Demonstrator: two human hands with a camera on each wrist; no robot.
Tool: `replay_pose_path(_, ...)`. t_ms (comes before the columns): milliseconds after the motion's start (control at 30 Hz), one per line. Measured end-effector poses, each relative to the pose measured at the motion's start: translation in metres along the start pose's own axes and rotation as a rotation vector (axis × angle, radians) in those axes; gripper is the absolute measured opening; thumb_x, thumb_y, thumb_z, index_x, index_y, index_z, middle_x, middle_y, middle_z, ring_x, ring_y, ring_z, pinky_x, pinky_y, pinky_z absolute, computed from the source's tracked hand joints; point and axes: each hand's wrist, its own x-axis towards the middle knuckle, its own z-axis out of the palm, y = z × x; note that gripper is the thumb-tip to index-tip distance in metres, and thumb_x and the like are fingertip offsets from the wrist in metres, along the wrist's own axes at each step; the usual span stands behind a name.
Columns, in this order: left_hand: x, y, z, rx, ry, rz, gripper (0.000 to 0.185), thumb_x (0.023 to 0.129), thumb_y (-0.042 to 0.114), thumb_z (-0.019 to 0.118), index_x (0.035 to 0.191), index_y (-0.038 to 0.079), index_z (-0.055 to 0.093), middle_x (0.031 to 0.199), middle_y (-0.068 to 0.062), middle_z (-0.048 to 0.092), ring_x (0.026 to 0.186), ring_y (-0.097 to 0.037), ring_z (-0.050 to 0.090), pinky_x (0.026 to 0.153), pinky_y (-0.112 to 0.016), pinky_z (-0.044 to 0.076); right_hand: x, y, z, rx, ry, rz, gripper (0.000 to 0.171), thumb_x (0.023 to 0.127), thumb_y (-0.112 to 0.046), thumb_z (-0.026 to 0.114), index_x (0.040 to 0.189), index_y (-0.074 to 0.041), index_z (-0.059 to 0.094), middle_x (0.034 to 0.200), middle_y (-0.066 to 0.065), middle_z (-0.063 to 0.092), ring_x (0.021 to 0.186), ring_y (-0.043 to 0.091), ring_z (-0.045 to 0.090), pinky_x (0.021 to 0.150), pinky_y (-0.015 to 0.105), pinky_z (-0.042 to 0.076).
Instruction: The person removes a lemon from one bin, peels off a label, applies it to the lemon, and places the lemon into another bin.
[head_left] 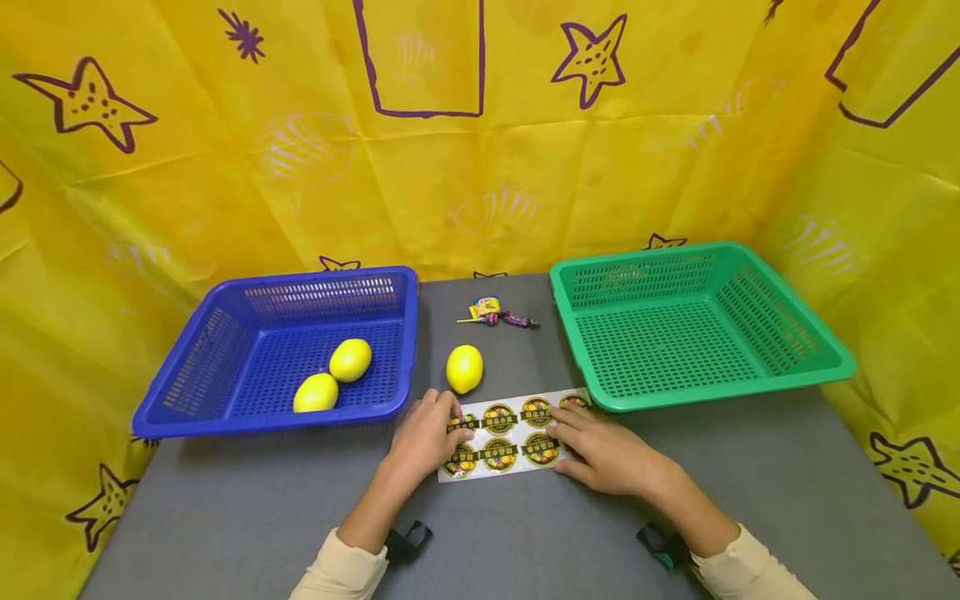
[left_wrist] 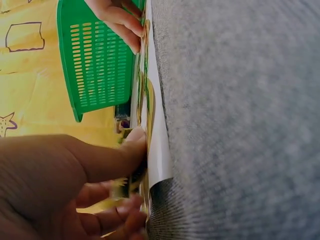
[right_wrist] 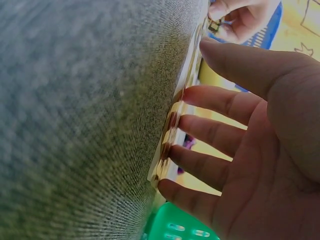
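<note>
I see a sticker sheet (head_left: 510, 437) lying flat on the grey tabletop (head_left: 750, 500), between the blue basket (head_left: 225, 408) and the green basket (head_left: 750, 387), its far right corner just at the green basket's near rim. My left hand (head_left: 423, 437) sits on the sheet's left end; in the left wrist view its thumb and curled fingers (left_wrist: 122, 217) pinch at the sheet's edge, which lifts slightly off the tabletop there. My right hand (head_left: 607, 454) lies on the right end, its fingers (right_wrist: 210, 135) straight and spread, their tips pressing the sheet down. The sheet shows 2 rows of round stickers. 1 lemon (head_left: 464, 368) stands on the tabletop just beyond the sheet, 2 lemons (head_left: 333, 375) lie touching in the blue basket, and some wrapped candies (head_left: 497, 314) lie further back between the baskets.
</note>
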Motion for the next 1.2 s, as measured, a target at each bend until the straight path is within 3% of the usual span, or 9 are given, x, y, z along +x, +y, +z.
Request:
replay_pose_path(200,0.001,0.002,-0.001,-0.207,0.017,0.026,0.037,0.082,0.013,0.084,0.105,0.015,0.056,0.078,-0.001,0.056,0.065,-0.017,0.047,0.059,-0.034,0.040,-0.002,0.000,-0.001,0.016,-0.022,0.012,0.048,0.093,-0.022,0.072,0.133,0.000,0.060,0.149,0.023,0.045,0.139,0.047,0.036,0.109,0.057,0.035)
replay_pose_path(367,0.006,0.004,-0.001,-0.422,0.105,0.066,0.032,0.088,0.005,0.076,0.117,0.012,0.062,0.080,-0.006,0.061,0.066,-0.013,0.053,0.060,-0.031,0.045,-0.002,0.001,-0.003,0.028,-0.026,0.018,0.050,0.090,-0.021,0.075,0.134,-0.001,0.059,0.149,0.022,0.045,0.139,0.047,0.035,0.108,0.058,0.035)
replay_pose_path(500,0.011,0.008,-0.002,-0.467,0.204,0.119,0.036,0.096,-0.002,0.062,0.130,0.004,0.054,0.095,-0.012,0.068,0.072,-0.016,0.059,0.064,-0.033,0.050,-0.002,0.002,-0.004,0.024,-0.035,0.024,0.051,0.091,-0.022,0.075,0.134,-0.002,0.059,0.150,0.021,0.044,0.140,0.047,0.035,0.107,0.058,0.036)
replay_pose_path(533,0.013,0.009,-0.002,-0.473,0.229,0.123,0.035,0.096,-0.002,0.061,0.130,0.003,0.053,0.092,-0.013,0.066,0.069,-0.016,0.057,0.062,-0.032,0.049,-0.002,0.002,-0.004,0.020,-0.035,0.025,0.050,0.091,-0.022,0.075,0.134,-0.001,0.059,0.150,0.022,0.045,0.139,0.047,0.035,0.107,0.058,0.036)
replay_pose_path(600,0.017,0.011,-0.002,-0.485,0.287,0.131,0.032,0.096,-0.003,0.060,0.128,0.001,0.054,0.084,-0.014,0.064,0.064,-0.016,0.052,0.058,-0.032,0.046,-0.001,0.002,-0.005,0.009,-0.033,0.025,0.049,0.091,-0.022,0.074,0.133,-0.001,0.060,0.149,0.022,0.046,0.138,0.047,0.037,0.107,0.057,0.037)
replay_pose_path(733,0.026,0.014,-0.001,-0.534,0.394,0.112,0.023,0.095,-0.003,0.062,0.117,0.000,0.061,0.089,-0.015,0.064,0.064,-0.015,0.053,0.057,-0.027,0.047,0.007,0.001,-0.005,-0.011,0.013,-0.002,0.039,0.090,-0.020,0.075,0.124,-0.003,0.066,0.142,0.024,0.051,0.133,0.046,0.043,0.105,0.056,0.040)
replay_pose_path(833,0.032,0.015,0.000,-0.607,0.447,0.085,0.022,0.093,-0.005,0.062,0.116,-0.001,0.062,0.097,-0.017,0.064,0.066,-0.017,0.056,0.058,-0.024,0.049,0.020,-0.003,-0.005,-0.007,0.079,-0.037,0.032,0.089,-0.020,0.077,0.116,-0.004,0.069,0.138,0.023,0.054,0.130,0.044,0.047,0.105,0.054,0.041)
replay_pose_path(967,0.039,0.016,0.001,-0.692,0.491,0.046,0.025,0.093,-0.005,0.062,0.118,-0.001,0.062,0.089,-0.014,0.060,0.067,-0.017,0.054,0.058,-0.021,0.047,0.047,-0.009,-0.004,0.035,0.170,-0.025,0.040,0.088,-0.020,0.078,0.121,0.000,0.067,0.138,0.023,0.055,0.129,0.041,0.049,0.106,0.052,0.040)
replay_pose_path(1200,0.045,0.021,0.002,-0.796,0.513,0.016,0.028,0.094,-0.005,0.064,0.122,-0.004,0.061,0.086,-0.018,0.056,0.061,-0.017,0.051,0.052,-0.020,0.042,0.112,-0.014,-0.003,0.220,0.229,0.207,0.071,0.087,-0.025,0.081,0.146,-0.002,0.048,0.146,0.017,0.049,0.132,0.036,0.048,0.106,0.052,0.040)
